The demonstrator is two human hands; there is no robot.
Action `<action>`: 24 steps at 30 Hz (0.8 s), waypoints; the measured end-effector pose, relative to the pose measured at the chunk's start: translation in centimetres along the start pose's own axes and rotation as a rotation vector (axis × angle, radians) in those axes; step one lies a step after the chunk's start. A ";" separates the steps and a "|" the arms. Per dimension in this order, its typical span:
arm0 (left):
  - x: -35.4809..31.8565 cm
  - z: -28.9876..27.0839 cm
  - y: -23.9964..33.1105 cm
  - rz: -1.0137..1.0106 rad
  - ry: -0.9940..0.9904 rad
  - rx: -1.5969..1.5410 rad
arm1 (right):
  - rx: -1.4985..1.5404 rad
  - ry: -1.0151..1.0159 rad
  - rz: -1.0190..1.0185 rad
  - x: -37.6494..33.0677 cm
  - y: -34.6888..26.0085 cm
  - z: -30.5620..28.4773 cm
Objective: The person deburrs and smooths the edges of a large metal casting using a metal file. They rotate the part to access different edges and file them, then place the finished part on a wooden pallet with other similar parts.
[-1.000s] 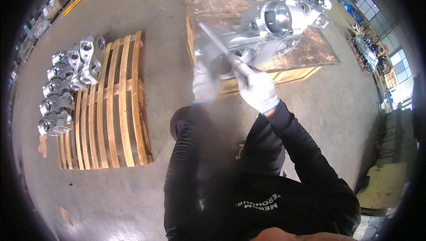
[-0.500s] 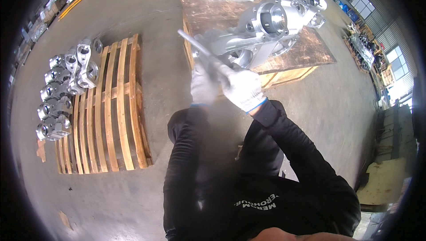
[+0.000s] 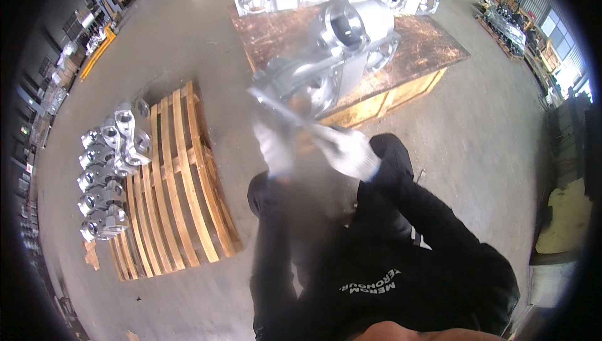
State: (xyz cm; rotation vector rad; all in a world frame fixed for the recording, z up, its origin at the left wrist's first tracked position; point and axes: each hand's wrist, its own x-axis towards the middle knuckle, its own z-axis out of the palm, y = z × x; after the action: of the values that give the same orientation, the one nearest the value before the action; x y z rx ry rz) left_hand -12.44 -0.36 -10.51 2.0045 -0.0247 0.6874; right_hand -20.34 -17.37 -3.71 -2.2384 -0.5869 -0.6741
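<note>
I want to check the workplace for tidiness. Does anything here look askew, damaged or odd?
Nothing is plainly damaged or spilled. The big metal casting lies tilted near the corner of the wooden platform. On the slatted pallet, small castings crowd only its left edge. Both gloved hands are blurred.

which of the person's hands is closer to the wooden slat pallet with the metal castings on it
Left. The left hand is up by the long metal tool, with bare floor between it and the slat pallet. The right hand grips the tool farther over, on the side away from the pallet.
</note>
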 end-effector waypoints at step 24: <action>5.1 -1.0 8.8 0.455 -0.032 0.193 | -0.909 -0.242 -0.322 5.9 15.1 -16.7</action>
State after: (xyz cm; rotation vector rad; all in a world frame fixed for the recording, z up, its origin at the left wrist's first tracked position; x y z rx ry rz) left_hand -11.18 -2.81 -0.70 2.2177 -0.4608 0.9731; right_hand -11.88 -38.16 2.53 -3.1354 -0.8975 -0.9727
